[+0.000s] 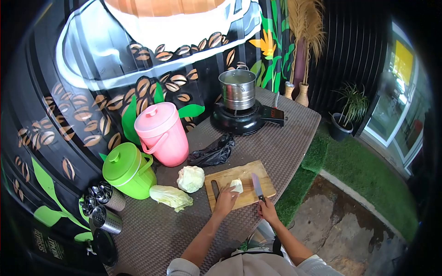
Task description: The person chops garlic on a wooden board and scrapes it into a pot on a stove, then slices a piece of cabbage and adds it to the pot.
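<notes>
My left hand [226, 198] is closed over the near side of a small pale piece of vegetable [236, 186] on the wooden cutting board [222, 178]. In my right hand [266, 209] is the dark handle of a knife [257, 184]; its blade points away from me, over the right part of the board, apart from the pale piece. A round pale cabbage [191, 179] sits just left of the board. Further left lies a long, pale green leafy cabbage [171, 197].
A pink lidded bucket [162, 134] and a green one [130, 170] stand at the left, beside metal utensil holders [106, 219]. Behind the board lies a black plastic bag [214, 152]. A steel pot [237, 89] sits on a black stove [238, 120] at the back.
</notes>
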Motion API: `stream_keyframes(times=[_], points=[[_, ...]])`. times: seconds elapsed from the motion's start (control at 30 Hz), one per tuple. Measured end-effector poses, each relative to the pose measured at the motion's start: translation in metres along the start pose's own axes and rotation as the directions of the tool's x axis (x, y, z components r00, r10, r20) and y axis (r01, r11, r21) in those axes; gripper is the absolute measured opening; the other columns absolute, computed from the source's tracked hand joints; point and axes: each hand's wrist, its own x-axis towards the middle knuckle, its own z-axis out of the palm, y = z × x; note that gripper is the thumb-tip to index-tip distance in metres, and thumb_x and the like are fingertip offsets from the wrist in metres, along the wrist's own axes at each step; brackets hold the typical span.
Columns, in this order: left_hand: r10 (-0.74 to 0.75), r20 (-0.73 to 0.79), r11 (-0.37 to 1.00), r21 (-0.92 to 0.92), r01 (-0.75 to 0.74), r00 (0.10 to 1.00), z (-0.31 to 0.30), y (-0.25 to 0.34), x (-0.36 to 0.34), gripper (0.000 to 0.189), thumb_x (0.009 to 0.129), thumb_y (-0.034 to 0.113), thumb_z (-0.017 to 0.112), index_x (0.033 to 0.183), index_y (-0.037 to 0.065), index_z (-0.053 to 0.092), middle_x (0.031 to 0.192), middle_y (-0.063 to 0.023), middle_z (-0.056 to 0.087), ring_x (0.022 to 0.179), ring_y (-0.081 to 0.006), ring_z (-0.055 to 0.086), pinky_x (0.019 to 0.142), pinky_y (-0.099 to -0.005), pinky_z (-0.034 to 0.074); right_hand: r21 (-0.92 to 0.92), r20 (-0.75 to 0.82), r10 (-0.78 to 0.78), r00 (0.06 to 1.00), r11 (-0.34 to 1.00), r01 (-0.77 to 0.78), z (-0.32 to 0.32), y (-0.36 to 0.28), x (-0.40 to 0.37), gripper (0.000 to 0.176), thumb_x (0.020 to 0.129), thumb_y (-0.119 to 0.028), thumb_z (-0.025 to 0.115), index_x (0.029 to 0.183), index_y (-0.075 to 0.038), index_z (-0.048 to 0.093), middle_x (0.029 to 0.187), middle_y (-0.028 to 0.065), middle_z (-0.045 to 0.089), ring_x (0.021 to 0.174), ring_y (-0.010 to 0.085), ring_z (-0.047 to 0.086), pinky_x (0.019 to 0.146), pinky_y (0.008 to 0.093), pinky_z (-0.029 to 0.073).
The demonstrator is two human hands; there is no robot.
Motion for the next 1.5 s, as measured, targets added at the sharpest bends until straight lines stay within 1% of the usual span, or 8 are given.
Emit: stream_keyframes(times=[0.23, 0.3, 0.37, 0.53, 0.63, 1.23, 1.37, 1.5], points=[[-0.145, -0.242, 0.927, -0.371, 0.047, 0.959, 0.006, 0.002, 0.020, 0.018, 0.088, 0.010, 0.062, 0.101, -0.002, 0.067, 0.110, -0.0189, 0.064, 0.101, -0.0306, 0.063, 0.089, -0.0411, 0.050, 0.024, -0.043, 0.019, 0.999, 1.000, -0.018, -0.004, 0.012, -0.004, 0.025, 0.100, -0.026, 0.042, 0.088, -0.005, 0.044, 0.055, 0.0038, 0.044, 0.041, 0.0127, 0.043, 0.036, 0.0286, 0.035], [-0.537, -0.076, 0.478, -0.848, 0.229, 0.840, 0.009, 0.006, 0.029, 0.021, 0.090, 0.011, 0.062, 0.100, -0.007, 0.065, 0.103, -0.0183, 0.065, 0.092, -0.0228, 0.065, 0.078, -0.0343, 0.055, 0.030, -0.075, 0.022, 0.997, 0.999, -0.020, -0.002, 0.008, -0.004, 0.029, 0.100, -0.031, 0.041, 0.087, -0.005, 0.044, 0.054, 0.0040, 0.044, 0.040, 0.0132, 0.043, 0.036, 0.0284, 0.035], [-0.568, -0.015, 0.338, -0.916, 0.217, 0.823, 0.009, 0.009, 0.028, 0.024, 0.091, 0.013, 0.062, 0.098, -0.010, 0.065, 0.094, -0.0167, 0.066, 0.093, -0.0182, 0.064, 0.073, -0.0303, 0.057, -0.021, -0.040, 0.024, 0.999, 0.999, -0.024, -0.002, 0.002, -0.006, 0.031, 0.100, -0.032, 0.041, 0.085, -0.005, 0.045, 0.052, 0.0036, 0.043, 0.039, 0.0131, 0.043, 0.036, 0.0284, 0.035], [-0.556, -0.012, 0.801, -0.277, 0.532, 0.831, -0.002, 0.008, 0.022, 0.030, 0.091, 0.022, 0.061, 0.105, -0.004, 0.066, 0.102, -0.0210, 0.067, 0.082, -0.0293, 0.066, 0.072, -0.0367, 0.054, -0.022, -0.043, 0.035, 0.998, 0.999, -0.036, -0.001, 0.005, -0.002, 0.034, 0.100, -0.033, 0.041, 0.082, -0.004, 0.046, 0.051, 0.0034, 0.043, 0.038, 0.0128, 0.042, 0.034, 0.0282, 0.035], [-0.339, -0.264, 0.929, 0.055, 0.365, 0.903, 0.010, 0.000, 0.022, 0.031, 0.090, 0.027, 0.060, 0.103, -0.001, 0.068, 0.103, -0.0194, 0.066, 0.091, -0.0353, 0.062, 0.080, -0.0402, 0.049, -0.033, -0.050, 0.044, 0.998, 0.998, -0.046, -0.001, 0.016, 0.003, 0.033, 0.100, -0.032, 0.041, 0.082, -0.004, 0.046, 0.052, 0.0032, 0.043, 0.038, 0.0129, 0.042, 0.034, 0.0280, 0.035], [0.073, 0.155, 0.987, 0.127, -0.093, 0.985, 0.011, -0.008, 0.038, 0.026, 0.081, 0.001, 0.058, 0.101, 0.012, 0.072, 0.106, -0.0034, 0.068, 0.098, -0.0262, 0.057, 0.092, -0.0452, 0.034, 0.081, 0.014, 0.028, 1.000, 0.996, -0.029, 0.000, 0.023, 0.003, 0.030, 0.101, -0.029, 0.038, 0.089, -0.003, 0.047, 0.051, 0.0048, 0.044, 0.035, 0.0145, 0.040, 0.035, 0.0278, 0.035], [0.230, -0.071, 0.967, 0.133, -0.219, 0.971, 0.017, 0.004, 0.038, 0.024, 0.082, 0.001, 0.057, 0.099, 0.010, 0.072, 0.103, -0.0048, 0.068, 0.096, -0.0270, 0.057, 0.092, -0.0449, 0.034, 0.134, -0.007, 0.033, 0.999, 0.991, -0.032, 0.003, 0.012, 0.003, 0.030, 0.101, -0.028, 0.038, 0.090, -0.002, 0.048, 0.051, 0.0048, 0.045, 0.035, 0.0141, 0.041, 0.035, 0.0277, 0.035], [-0.044, -0.153, 0.999, -0.013, 0.043, 0.987, 0.017, 0.021, 0.026, 0.020, 0.083, 0.007, 0.061, 0.100, 0.008, 0.069, 0.099, -0.0075, 0.067, 0.096, -0.0285, 0.058, 0.098, -0.0510, 0.029, -0.102, -0.037, -0.023, 0.999, 0.995, 0.020, 0.008, 0.008, 0.007, 0.030, 0.101, -0.027, 0.039, 0.087, -0.002, 0.048, 0.052, 0.0058, 0.051, 0.037, 0.0160, 0.047, 0.037, 0.0286, 0.039]])
